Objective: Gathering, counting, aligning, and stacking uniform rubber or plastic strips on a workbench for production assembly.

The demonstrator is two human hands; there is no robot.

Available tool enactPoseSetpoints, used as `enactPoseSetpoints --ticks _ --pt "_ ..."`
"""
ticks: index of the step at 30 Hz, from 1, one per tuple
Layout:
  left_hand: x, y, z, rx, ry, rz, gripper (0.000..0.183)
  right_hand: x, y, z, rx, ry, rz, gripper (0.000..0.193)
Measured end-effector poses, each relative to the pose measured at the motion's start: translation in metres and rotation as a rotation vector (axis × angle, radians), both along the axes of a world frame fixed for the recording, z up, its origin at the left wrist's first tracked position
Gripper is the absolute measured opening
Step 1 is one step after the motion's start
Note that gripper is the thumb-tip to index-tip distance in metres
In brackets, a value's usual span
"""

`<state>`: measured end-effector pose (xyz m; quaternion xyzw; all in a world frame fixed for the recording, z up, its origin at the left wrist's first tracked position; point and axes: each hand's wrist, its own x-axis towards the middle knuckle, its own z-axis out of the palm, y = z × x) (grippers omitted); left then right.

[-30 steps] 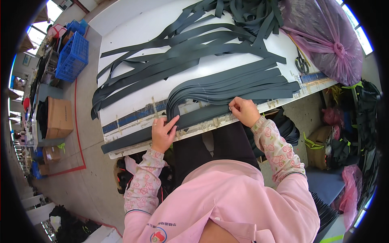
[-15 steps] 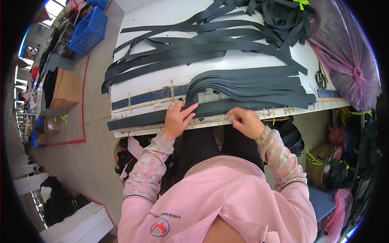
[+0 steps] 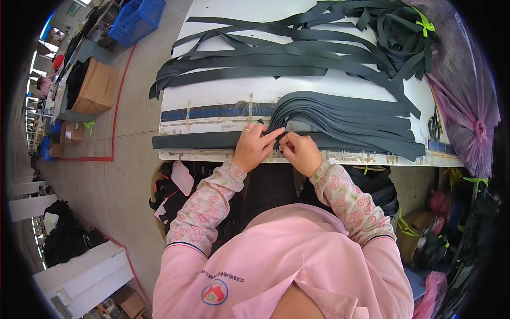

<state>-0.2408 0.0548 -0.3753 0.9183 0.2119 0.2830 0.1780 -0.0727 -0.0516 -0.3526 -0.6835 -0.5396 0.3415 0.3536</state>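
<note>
A bundle of dark grey flat strips [image 3: 345, 114], bent over at its left end, lies along the front of the white table. One long strip [image 3: 196, 140] runs flat beneath it, along the near edge. My left hand [image 3: 253, 147] rests at the bundle's bent end, fingers stretched apart and touching the strips. Close beside it, my right hand [image 3: 302, 153] is closed in a pinch against the strips at the same spot. Whatever its fingertips hold is hidden.
More loose dark strips [image 3: 239, 58] spread over the table's far half, tangled into a heap [image 3: 401, 37] at back right. Scissors [image 3: 434, 127] lie by the right edge, next to a purple plastic bag [image 3: 467, 101]. A cardboard box [image 3: 96, 85] and blue crate [image 3: 137, 21] stand leftward.
My right hand has moved left, from apart to right beside my left hand at the bundle's bent end. The whole view has shifted, so the table appears farther right.
</note>
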Motion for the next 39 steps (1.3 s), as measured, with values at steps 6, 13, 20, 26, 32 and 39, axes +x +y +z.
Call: enactPoseSetpoints --ticks 6,13,20,26,32,39 --pt "0.000 0.002 0.000 -0.007 -0.042 -0.014 0.047 -0.015 0.003 -0.016 0.097 -0.042 -0.127 0.008" --pt "0.002 0.000 0.002 -0.019 -0.017 -0.014 0.044 -0.002 -0.005 -0.013 0.052 -0.060 -0.097 0.011" --pt "-0.002 0.001 0.005 -0.046 0.006 -0.064 0.047 0.115 -0.071 0.000 -0.015 0.273 -0.324 0.007" --pt "-0.004 0.002 0.006 -0.047 0.068 -0.056 0.051 0.138 -0.100 -0.001 -0.006 -0.022 -0.309 0.008" --pt "-0.002 0.002 0.004 -0.046 0.058 -0.065 0.055 0.132 -0.099 0.003 0.032 -0.073 -0.311 0.008" --pt "-0.001 0.000 0.004 -0.040 0.066 -0.047 0.055 0.134 -0.098 -0.005 0.045 -0.266 -0.244 0.009"
